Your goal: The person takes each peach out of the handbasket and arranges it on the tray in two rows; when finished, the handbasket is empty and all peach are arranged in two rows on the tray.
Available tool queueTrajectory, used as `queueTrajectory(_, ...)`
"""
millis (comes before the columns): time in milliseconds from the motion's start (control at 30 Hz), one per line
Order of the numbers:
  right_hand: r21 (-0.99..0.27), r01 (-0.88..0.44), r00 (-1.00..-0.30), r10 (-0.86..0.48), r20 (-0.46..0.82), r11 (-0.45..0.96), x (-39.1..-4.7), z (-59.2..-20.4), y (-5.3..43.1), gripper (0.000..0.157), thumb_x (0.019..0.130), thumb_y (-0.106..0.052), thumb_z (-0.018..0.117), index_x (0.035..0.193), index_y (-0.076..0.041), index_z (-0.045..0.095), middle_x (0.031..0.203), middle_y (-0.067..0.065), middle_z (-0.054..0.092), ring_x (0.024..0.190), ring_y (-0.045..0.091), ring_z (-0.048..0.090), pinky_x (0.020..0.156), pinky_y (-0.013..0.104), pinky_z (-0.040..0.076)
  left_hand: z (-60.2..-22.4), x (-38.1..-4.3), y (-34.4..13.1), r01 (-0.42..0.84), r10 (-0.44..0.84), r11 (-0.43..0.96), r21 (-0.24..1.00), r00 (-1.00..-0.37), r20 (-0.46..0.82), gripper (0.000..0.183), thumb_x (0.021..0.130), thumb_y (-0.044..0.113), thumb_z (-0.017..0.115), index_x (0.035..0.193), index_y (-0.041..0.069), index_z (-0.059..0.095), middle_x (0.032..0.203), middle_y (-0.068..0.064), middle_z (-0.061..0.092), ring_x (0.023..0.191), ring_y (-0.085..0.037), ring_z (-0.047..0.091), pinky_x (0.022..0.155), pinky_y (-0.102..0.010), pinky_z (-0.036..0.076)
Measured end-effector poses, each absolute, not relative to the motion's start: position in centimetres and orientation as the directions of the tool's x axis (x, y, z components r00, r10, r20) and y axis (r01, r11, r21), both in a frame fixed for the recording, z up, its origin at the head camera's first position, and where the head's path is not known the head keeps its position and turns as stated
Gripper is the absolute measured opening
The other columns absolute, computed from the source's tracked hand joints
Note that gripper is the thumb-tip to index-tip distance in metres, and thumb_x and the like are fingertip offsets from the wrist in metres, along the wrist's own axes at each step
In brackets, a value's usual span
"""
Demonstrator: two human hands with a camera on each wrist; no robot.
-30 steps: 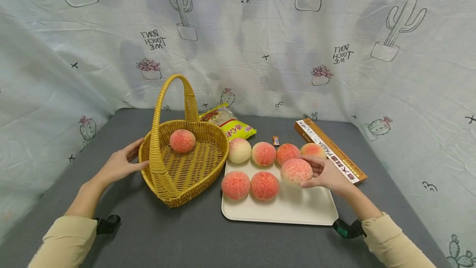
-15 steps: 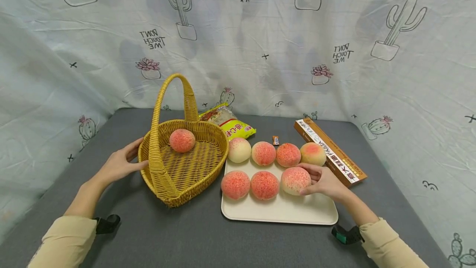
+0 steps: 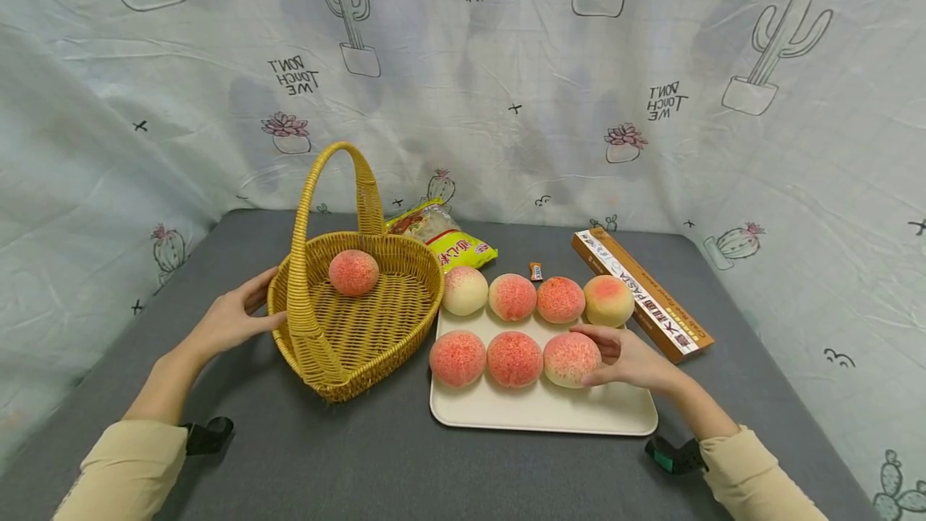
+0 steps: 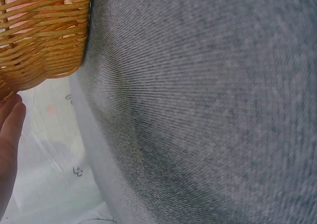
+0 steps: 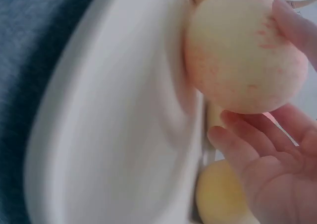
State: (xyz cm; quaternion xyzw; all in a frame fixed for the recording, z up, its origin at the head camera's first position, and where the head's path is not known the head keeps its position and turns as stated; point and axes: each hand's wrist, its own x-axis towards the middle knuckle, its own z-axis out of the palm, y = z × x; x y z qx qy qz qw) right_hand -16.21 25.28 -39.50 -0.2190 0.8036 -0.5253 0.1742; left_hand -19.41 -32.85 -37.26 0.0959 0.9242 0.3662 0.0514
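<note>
My right hand [image 3: 625, 356] has its thumb and fingers around a pale, red-speckled peach [image 3: 571, 360] at the right end of the tray's near row. In the right wrist view, the thumb lies on one side of this peach [image 5: 242, 50] and the fingertips are at its other side; the palm stays apart from it. Two redder peaches [image 3: 515, 360] sit left of it on the cream tray [image 3: 542, 418]. My left hand [image 3: 231, 320] rests its spread thumb and fingers against the left side of a heart-shaped wicker basket [image 3: 362, 328], which holds one red peach [image 3: 354, 272].
A far row of several peaches [image 3: 513, 297] lines the tray's back. Behind are a yellow food packet [image 3: 452, 239], a small orange wrapped item [image 3: 535, 271] and a long pasta box [image 3: 644, 292]. The basket's tall handle [image 3: 300, 264] arches above it.
My right hand has lowered the speckled peach onto the tray, slightly left, in line with the two redder ones. My left hand keeps its place at the basket.
</note>
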Motion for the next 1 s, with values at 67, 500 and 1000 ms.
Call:
queueTrajectory(67,-0.909,-0.19,-0.835,-0.548,-0.049,0.372,-16.2,-39.2,25.3,0.078,0.079,-0.007,0.08,0.14,0.017,0.037,0.137,0.036,0.044,0.112,-0.009,0.05,0.096,0.016,0.045,-37.3,-19.4,-32.9,0.141,0.215,0.714,0.685,-0.976,-0.023,0.09,0.092,0.031,0.069,0.154,-0.004,0.013,0.15,-0.036,0.025,0.133,-0.054,0.032,0.104,-0.065,0.035)
queueTrajectory(500,-0.853,-0.273,-0.81,-0.585,-0.046,0.445,-16.7,-37.5,25.1,0.071,0.085,-0.009,0.074,0.141,0.016,0.038,0.143,0.034,0.04,0.133,0.047,0.036,0.108,0.033,0.041,-37.2,-19.3,-32.8,0.139,0.216,0.71,0.691,-0.976,-0.026,0.09,0.093,0.029,0.068,0.154,-0.004,0.012,0.15,-0.037,0.023,0.133,-0.054,0.031,0.104,-0.065,0.035)
queueTrajectory(1000,-0.584,-0.457,-0.842,-0.538,0.042,0.671,-20.1,-30.8,20.0,0.074,0.085,-0.026,0.076,0.146,-0.001,0.043,0.144,0.021,0.047,0.125,0.039,0.05,0.101,0.058,0.043,-37.1,-19.5,-32.9,0.124,0.211,0.716,0.687,-0.976,-0.044,0.092,0.091,0.032,0.07,0.154,-0.005,0.013,0.15,-0.037,0.024,0.133,-0.054,0.031,0.104,-0.065,0.036)
